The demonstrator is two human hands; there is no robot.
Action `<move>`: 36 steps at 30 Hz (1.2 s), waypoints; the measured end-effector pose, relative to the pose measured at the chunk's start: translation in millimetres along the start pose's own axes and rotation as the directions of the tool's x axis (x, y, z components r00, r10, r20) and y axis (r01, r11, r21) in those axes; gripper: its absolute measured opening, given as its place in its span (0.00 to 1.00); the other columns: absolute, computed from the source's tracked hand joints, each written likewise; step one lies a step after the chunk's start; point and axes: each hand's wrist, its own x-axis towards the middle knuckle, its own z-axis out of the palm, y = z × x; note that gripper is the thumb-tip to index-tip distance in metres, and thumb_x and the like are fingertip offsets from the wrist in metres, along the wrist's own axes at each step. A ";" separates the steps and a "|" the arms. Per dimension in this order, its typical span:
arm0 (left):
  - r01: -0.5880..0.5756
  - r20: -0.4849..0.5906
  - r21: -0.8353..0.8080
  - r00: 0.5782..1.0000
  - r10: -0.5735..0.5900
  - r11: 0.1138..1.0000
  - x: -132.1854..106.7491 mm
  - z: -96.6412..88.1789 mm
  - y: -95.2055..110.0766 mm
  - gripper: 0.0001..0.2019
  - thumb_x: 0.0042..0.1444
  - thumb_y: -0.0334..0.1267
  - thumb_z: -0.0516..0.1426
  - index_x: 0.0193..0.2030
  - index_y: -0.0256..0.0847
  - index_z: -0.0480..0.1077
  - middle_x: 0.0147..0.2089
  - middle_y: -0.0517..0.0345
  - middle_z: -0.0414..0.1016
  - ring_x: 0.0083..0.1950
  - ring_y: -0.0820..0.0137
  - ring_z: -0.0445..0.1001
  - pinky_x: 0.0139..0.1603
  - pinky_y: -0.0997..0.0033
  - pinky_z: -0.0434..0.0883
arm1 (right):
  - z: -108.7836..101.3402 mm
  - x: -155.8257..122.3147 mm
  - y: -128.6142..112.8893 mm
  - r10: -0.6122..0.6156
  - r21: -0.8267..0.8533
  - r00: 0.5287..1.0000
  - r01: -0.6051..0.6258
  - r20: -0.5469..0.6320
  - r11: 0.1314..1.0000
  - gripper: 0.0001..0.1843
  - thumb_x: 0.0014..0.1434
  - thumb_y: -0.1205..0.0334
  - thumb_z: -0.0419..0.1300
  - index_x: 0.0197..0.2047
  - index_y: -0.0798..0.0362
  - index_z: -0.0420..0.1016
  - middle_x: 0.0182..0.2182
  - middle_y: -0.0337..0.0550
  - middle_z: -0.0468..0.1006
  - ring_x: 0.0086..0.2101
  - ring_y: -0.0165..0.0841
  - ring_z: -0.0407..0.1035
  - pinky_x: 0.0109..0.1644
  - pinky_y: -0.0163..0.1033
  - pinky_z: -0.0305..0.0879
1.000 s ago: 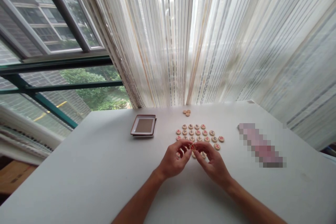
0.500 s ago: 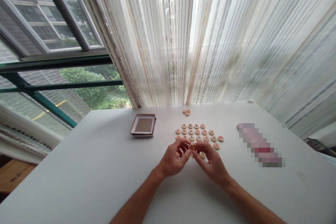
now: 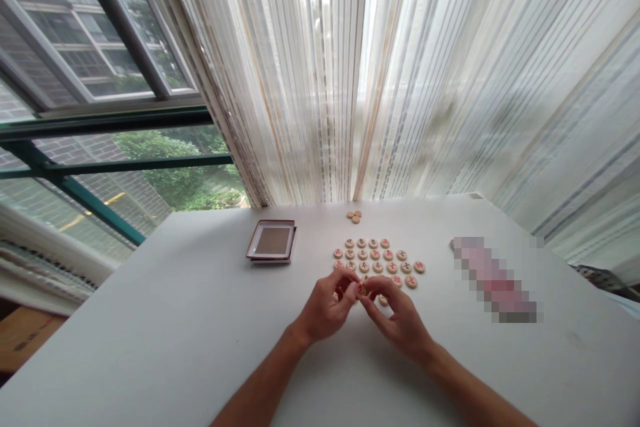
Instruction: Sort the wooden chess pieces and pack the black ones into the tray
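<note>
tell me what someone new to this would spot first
Probably the left hand and right hand, meeting near the middle with a red-marked disc at their fingertips. Just beyond, rows of round marked pieces lie on the white table. Behind it all, a tall striped curtain fills most of the upper view.

1. A home is suggested: a room or enclosed balcony beside a large framed window point(image 3: 127, 33).
2. Sheer striped curtains point(image 3: 310, 93) of a household kind are hung along the far side.
3. Outside, a building point(image 3: 70, 47) with rows of windows and leafy shrubs point(image 3: 175, 180) are seen, as in a residential block.
4. On a plain white tabletop point(image 3: 165, 333), round game pieces point(image 3: 401, 255) marked with characters are laid out, as for leisure.
5. At the left edge, a cardboard box point(image 3: 30, 337) is seen.
</note>
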 end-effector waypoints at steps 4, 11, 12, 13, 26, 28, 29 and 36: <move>0.006 0.040 -0.022 0.999 -0.005 1.000 -1.0 -0.1 -2.8 0.10 0.64 0.40 0.55 0.49 0.38 0.69 0.37 0.54 0.75 0.35 0.71 0.73 0.36 0.73 0.71 | 0.0 0.5 -0.7 0.011 0.073 1.000 -0.011 -0.010 0.997 0.08 0.63 0.60 0.62 0.46 0.47 0.73 0.39 0.45 0.78 0.36 0.38 0.73 0.40 0.43 0.74; -0.040 0.059 0.038 0.998 0.038 0.998 -2.5 -0.7 0.2 0.09 0.61 0.36 0.57 0.48 0.39 0.68 0.35 0.56 0.74 0.32 0.73 0.72 0.34 0.74 0.70 | -2.0 -1.7 1.5 0.065 0.117 0.998 -0.068 0.028 0.991 0.08 0.65 0.59 0.60 0.47 0.48 0.72 0.41 0.47 0.78 0.39 0.39 0.75 0.42 0.44 0.74; -0.054 0.067 0.058 0.996 0.050 0.997 -3.2 -0.4 0.8 0.10 0.60 0.35 0.57 0.48 0.39 0.68 0.35 0.57 0.74 0.32 0.73 0.72 0.33 0.74 0.70 | -2.2 -1.8 2.3 0.074 0.113 0.997 -0.076 0.029 0.991 0.07 0.65 0.58 0.60 0.46 0.48 0.72 0.40 0.46 0.78 0.39 0.39 0.75 0.42 0.43 0.73; -0.068 0.075 0.083 0.995 0.062 0.994 -4.1 0.1 1.3 0.10 0.59 0.34 0.58 0.48 0.39 0.68 0.34 0.58 0.74 0.31 0.73 0.71 0.33 0.74 0.70 | -2.4 -1.9 3.0 0.081 0.108 0.996 -0.083 0.027 0.991 0.06 0.65 0.58 0.60 0.45 0.48 0.72 0.39 0.46 0.77 0.37 0.38 0.74 0.41 0.43 0.73; -0.120 0.150 0.199 0.985 0.091 0.973 -9.8 8.9 0.5 0.12 0.55 0.32 0.59 0.46 0.42 0.67 0.32 0.60 0.74 0.28 0.73 0.70 0.32 0.73 0.70 | -5.3 -5.0 10.0 0.112 0.023 0.994 -0.111 -0.016 0.994 0.10 0.64 0.54 0.62 0.33 0.48 0.68 0.28 0.38 0.72 0.28 0.33 0.69 0.31 0.38 0.68; -0.104 0.140 0.172 0.987 0.081 0.980 -8.9 8.5 0.5 0.11 0.56 0.33 0.58 0.46 0.41 0.67 0.31 0.61 0.72 0.28 0.74 0.69 0.31 0.74 0.69 | -3.5 -5.6 10.1 0.109 0.081 0.994 -0.108 -0.004 0.991 0.09 0.66 0.55 0.59 0.36 0.48 0.67 0.30 0.40 0.72 0.30 0.34 0.71 0.33 0.38 0.69; -0.098 0.135 0.150 0.988 0.077 0.984 -8.3 8.2 0.6 0.10 0.57 0.33 0.58 0.46 0.41 0.67 0.31 0.61 0.71 0.28 0.74 0.69 0.31 0.74 0.69 | -2.7 -5.7 9.8 0.110 0.115 0.994 -0.110 0.005 0.987 0.07 0.67 0.55 0.58 0.38 0.48 0.66 0.31 0.40 0.72 0.31 0.34 0.71 0.34 0.39 0.70; -0.056 0.110 -0.021 0.992 0.058 0.998 -5.2 6.7 1.0 0.10 0.59 0.34 0.58 0.48 0.39 0.65 0.32 0.60 0.69 0.30 0.75 0.67 0.32 0.75 0.67 | -3.4 -6.6 8.3 0.090 0.195 0.995 -0.095 0.038 0.976 0.04 0.67 0.58 0.57 0.44 0.47 0.66 0.36 0.42 0.72 0.36 0.36 0.73 0.41 0.42 0.74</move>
